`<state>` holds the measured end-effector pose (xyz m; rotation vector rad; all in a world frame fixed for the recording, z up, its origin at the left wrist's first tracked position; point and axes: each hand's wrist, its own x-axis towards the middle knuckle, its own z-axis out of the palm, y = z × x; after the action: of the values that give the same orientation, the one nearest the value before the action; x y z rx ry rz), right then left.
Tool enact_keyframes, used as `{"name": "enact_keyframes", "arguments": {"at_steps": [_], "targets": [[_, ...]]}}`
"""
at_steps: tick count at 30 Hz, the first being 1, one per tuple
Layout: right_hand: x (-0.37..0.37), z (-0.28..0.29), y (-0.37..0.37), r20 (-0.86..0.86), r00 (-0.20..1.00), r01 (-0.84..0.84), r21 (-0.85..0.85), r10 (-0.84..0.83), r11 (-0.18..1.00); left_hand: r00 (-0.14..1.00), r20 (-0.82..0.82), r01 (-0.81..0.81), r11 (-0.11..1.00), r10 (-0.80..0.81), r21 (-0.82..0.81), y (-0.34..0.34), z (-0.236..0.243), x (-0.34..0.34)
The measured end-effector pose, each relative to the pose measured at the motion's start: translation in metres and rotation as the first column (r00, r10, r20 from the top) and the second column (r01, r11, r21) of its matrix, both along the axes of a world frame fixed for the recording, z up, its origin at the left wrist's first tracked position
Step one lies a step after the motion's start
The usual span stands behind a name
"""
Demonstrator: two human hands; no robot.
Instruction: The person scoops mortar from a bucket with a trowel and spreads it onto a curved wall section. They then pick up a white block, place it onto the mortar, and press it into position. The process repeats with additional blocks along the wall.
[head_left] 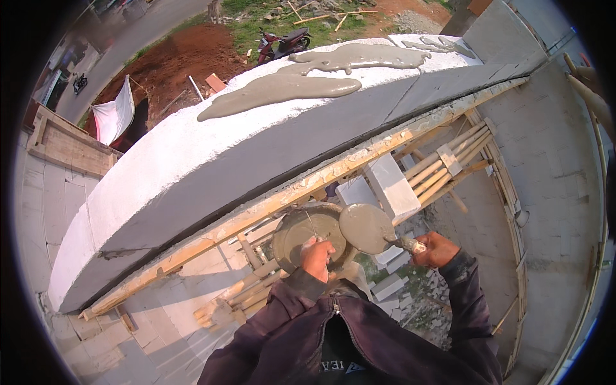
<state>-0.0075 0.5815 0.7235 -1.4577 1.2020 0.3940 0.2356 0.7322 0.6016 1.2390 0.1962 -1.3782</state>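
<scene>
My right hand (436,249) is closed round the mortar-crusted handle of a round scoop (367,228), which is loaded with wet grey mortar and held level at the bucket's right side. My left hand (317,256) is closed at the near side of a round bucket (276,240), gripping what looks like its thin wire handle. Grey mortar lies inside the bucket. Beyond both hands runs a wall of pale blocks (160,154). Long, uneven patches of wet mortar (282,90) lie along its top, apart from the scoop.
A wooden beam (256,208) runs along the wall's near face. Bamboo poles (443,170) and loose pale blocks (393,186) lie right of the bucket, with rubble far below. An upright block (504,32) stands at the wall's right end. A motorcycle (282,45) is parked beyond.
</scene>
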Motion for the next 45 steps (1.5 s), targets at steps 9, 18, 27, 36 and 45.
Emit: {"name": "enact_keyframes", "arguments": {"at_steps": [9, 18, 27, 36, 45], "targets": [[0.102, 0.211, -0.073, 0.062, 0.986, -0.107, -0.470, 0.154, 0.876, 0.991, 0.024, -0.130, 0.990, 0.129, 0.055, 0.021, -0.010, 0.007], [0.212, 0.206, -0.070, -0.249, 0.826, -0.190, -0.968, 0.505, -0.166, 0.981, 0.015, -0.195, 0.972, 0.194, 0.135, 0.040, -0.024, 0.015], [0.281, 0.176, -0.020, -0.240, 0.714, -0.123, -0.968, 0.657, -0.219, 0.954, -0.023, -0.295, 0.948, 0.299, 0.119, 0.053, -0.030, 0.017], [0.248, 0.160, -0.037, -0.121, 0.742, -0.054, -0.991, 0.660, -0.121, 0.953, 0.033, -0.301, 0.943, 0.300, 0.144, 0.035, -0.032, 0.014], [0.152, 0.142, -0.026, 0.262, 0.868, 0.075, -0.908, 0.421, 0.412, 0.982, 0.037, -0.189, 0.963, 0.185, 0.195, 0.010, -0.019, 0.010]]}}
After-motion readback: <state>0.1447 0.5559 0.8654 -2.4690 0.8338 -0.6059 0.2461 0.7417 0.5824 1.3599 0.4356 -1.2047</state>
